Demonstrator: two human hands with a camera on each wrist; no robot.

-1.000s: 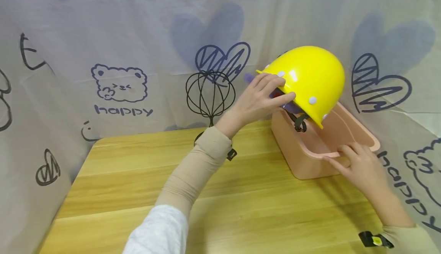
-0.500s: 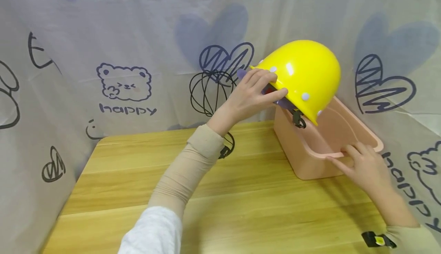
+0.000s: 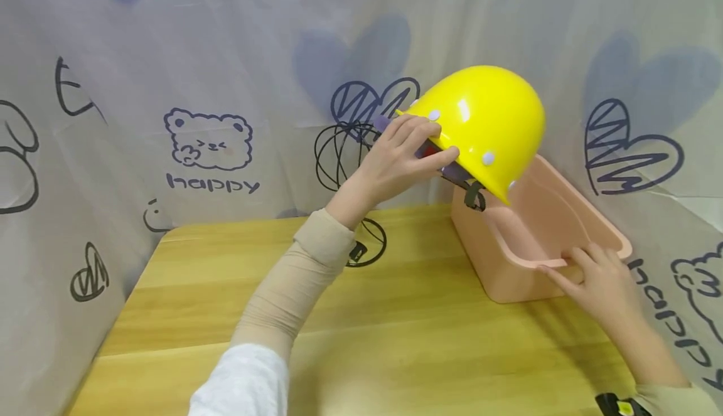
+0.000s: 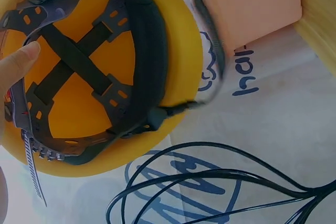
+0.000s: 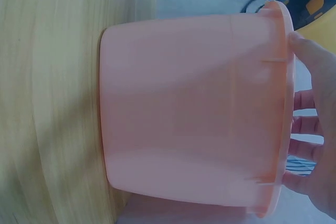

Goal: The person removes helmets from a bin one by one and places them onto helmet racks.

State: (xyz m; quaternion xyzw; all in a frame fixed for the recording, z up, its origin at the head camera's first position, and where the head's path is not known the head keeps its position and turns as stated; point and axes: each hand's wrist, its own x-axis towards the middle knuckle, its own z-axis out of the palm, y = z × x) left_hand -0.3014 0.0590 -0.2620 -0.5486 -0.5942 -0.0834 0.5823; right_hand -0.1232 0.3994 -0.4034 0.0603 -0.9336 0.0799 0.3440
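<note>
A yellow hard hat point(image 3: 486, 121) with white rivets hangs tilted above the left side of a pink plastic bin point(image 3: 508, 278). My left hand point(image 3: 395, 159) grips the hat at its rim, thumb and fingers on the headband side. The left wrist view looks into the hat: dark crossed straps point(image 4: 73, 61), a headband point(image 4: 149, 51) and a dangling chin strap point(image 4: 212, 30) show there. My right hand point(image 3: 604, 284) holds the bin's near rim, its thumb outside and its fingers over the edge. From the right wrist, the bin's outer wall point(image 5: 194, 114) fills the view.
A black wire stand point(image 3: 339, 159) with a round base rises behind my left forearm, partly hidden by it. The bin stands on the wooden table point(image 3: 395, 341) at its back right. A patterned cloth point(image 3: 254, 39) hangs around the table's back and sides.
My left hand has carried the hard hat to the left and slightly up, away from over the bin's middle. The right hand keeps its hold on the bin's rim.
</note>
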